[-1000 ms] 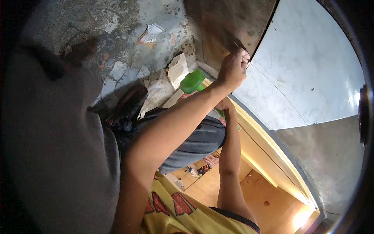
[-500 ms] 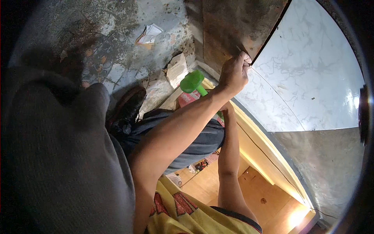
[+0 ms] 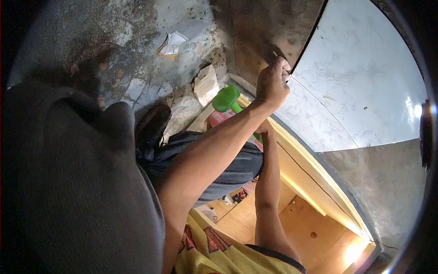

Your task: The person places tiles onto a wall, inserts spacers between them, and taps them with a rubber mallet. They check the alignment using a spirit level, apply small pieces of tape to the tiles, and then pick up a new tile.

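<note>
My left hand [image 3: 273, 84] reaches across to the edge of a white marbled tile [image 3: 365, 77]. Its fingers are pinched together at the tile's left edge, by a seam; what they hold is too small to name. Below the left forearm, my right hand [image 3: 265, 129] is closed around the handle of a green mallet [image 3: 226, 98]. The mallet's head points up and left, and the forearm hides part of its handle. A second white tile [image 3: 315, 118] lies below the seam.
A brown surface [image 3: 269, 27] borders the tiles. A wooden frame [image 3: 315, 182] runs beneath them. Bent paper [image 3: 173, 43] and a pale block [image 3: 206, 85] lie on the stained floor. A dark shoe [image 3: 155, 121] and large grey cloth [image 3: 82, 182] are at left.
The view has shifted slightly. My left hand stays pinched at the tile's edge with a small change of finger position, and my right hand keeps holding the mallet.
</note>
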`<state>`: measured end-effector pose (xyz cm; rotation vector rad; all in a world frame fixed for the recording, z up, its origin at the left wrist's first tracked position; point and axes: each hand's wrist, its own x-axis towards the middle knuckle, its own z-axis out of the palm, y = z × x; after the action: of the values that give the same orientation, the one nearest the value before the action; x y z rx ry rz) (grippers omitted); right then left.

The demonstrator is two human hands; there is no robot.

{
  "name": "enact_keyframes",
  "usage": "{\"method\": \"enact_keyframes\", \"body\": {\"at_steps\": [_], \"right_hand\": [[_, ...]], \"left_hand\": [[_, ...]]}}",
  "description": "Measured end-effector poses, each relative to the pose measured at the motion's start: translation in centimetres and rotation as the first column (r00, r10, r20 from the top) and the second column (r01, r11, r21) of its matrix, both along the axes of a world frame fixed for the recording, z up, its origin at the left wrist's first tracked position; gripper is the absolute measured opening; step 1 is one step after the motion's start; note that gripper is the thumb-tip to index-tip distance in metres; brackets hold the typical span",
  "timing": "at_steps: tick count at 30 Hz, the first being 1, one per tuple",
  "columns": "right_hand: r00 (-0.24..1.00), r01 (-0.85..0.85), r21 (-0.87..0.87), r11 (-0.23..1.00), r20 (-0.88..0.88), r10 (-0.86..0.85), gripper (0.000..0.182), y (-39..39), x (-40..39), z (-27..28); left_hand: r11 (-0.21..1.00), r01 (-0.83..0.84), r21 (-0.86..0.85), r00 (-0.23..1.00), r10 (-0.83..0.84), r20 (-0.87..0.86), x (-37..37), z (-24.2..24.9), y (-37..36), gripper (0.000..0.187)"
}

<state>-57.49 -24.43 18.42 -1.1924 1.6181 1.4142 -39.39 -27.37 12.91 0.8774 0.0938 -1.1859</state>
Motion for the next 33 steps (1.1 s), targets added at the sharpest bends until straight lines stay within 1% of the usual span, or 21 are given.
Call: {"method": "enact_keyframes", "body": {"at_steps": [2,4,5,6,7,9,12,14,15,16,17,18,21,22,23,24,25,28,31,32,33], "right_hand": [[1.000,0.011,-0.003,1.000,-0.019,-0.011,0.046,-0.2,0.5,0.0],[0.999,-0.002,-0.024,1.000,0.035,0.003,0.047,0.4,1.0,0.0],[0.986,-0.097,-0.092,0.991,0.124,0.108,0.048,1.2,-0.6,0.1],[0.951,-0.195,-0.174,0.965,0.208,0.229,0.048,1.2,0.1,0.2],[0.947,-0.228,-0.166,0.959,0.191,0.258,0.053,0.9,0.9,0.6],[0.936,-0.293,-0.150,0.944,0.158,0.315,0.061,0.5,4.2,1.4],[0.976,-0.085,-0.182,0.980,0.181,0.118,0.052,0.8,8.8,2.0],[0.991,-0.001,-0.136,0.991,0.133,0.020,0.046,0.3,8.0,1.3],[0.980,-0.024,-0.177,0.984,0.190,0.058,0.043,0.3,8.1,1.2],[0.966,-0.043,-0.218,0.975,0.242,0.097,0.040,0.5,8.0,1.3],[0.948,-0.058,-0.260,0.964,0.289,0.135,0.038,0.6,8.3,1.3],[0.960,-0.048,-0.270,0.962,0.254,0.119,0.039,0.7,8.9,1.5],[0.964,-0.065,-0.262,0.963,0.232,0.128,0.039,0.5,7.4,1.3],[0.964,0.039,-0.247,0.968,0.266,0.029,0.037,0.5,6.5,1.3],[0.967,0.028,-0.285,0.958,0.250,0.046,0.035,0.9,5.6,1.1],[0.970,0.015,-0.325,0.946,0.234,0.065,0.034,1.2,5.1,0.8],[0.973,0.002,-0.363,0.932,0.217,0.083,0.033,1.3,4.6,0.6],[0.971,-0.058,-0.300,0.952,0.203,0.123,0.032,1.0,4.8,0.6],[0.953,-0.061,-0.308,0.949,0.264,0.147,0.033,1.1,5.5,0.8],[0.968,-0.089,-0.309,0.947,0.199,0.156,0.033,1.4,7.7,1.8],[0.978,-0.115,-0.306,0.945,0.133,0.163,0.033,1.6,10.0,2.8]], "left_hand": [[0.997,0.077,-0.015,0.997,-0.077,0.005,0.1,-0.2,0.1,0.028],[1.000,0.002,0.004,0.997,-0.003,0.075,-0.4,-0.2,0.6,0.026],[0.999,-0.051,-0.007,0.991,0.051,0.121,-0.2,-0.1,0.3,0.025],[0.995,-0.084,-0.044,0.993,0.088,0.077,0.1,0.0,0.5,0.023],[0.991,-0.130,-0.030,0.965,0.134,0.227,0.5,-0.1,0.5,0.023],[0.980,-0.190,-0.062,0.972,0.197,0.129,2.4,0.9,0.7,0.036],[0.978,-0.198,0.057,0.944,0.175,0.281,7.1,2.5,0.1,0.052],[0.955,-0.294,0.040,0.882,0.255,0.395,9.9,2.9,-1.0,0.058],[0.939,-0.341,0.028,0.846,0.294,0.445,11.1,3.3,-1.6,0.061],[0.934,-0.357,-0.019,0.849,0.333,0.410,12.0,3.9,-1.9,0.059],[0.932,-0.363,0.003,0.839,0.325,0.436,12.4,4.3,-2.2,0.059],[0.930,-0.368,0.024,0.830,0.316,0.459,12.6,4.8,-2.4,0.060],[0.946,-0.324,-0.030,0.867,0.309,0.391,13.3,5.0,-1.9,0.063],[0.958,-0.283,-0.039,0.900,0.279,0.334,13.4,4.9,-1.7,0.065],[0.969,-0.240,-0.051,0.930,0.245,0.275,13.3,4.8,-1.7,0.068],[0.953,-0.304,-0.017,0.950,0.304,0.067,13.2,5.1,-2.6,0.067],[0.955,-0.297,-0.009,0.952,0.297,0.079,12.9,4.9,-2.8,0.067],[0.964,-0.265,-0.001,0.953,0.263,0.151,12.9,4.2,-2.6,0.067],[0.957,-0.260,-0.131,0.965,0.264,0.011,13.3,3.8,-2.3,0.067],[0.953,-0.243,-0.181,0.969,0.230,-0.090,13.9,4.3,-1.8,0.068],[0.948,-0.240,-0.209,0.971,0.232,-0.062,14.0,4.8,-1.5,0.070]]}}
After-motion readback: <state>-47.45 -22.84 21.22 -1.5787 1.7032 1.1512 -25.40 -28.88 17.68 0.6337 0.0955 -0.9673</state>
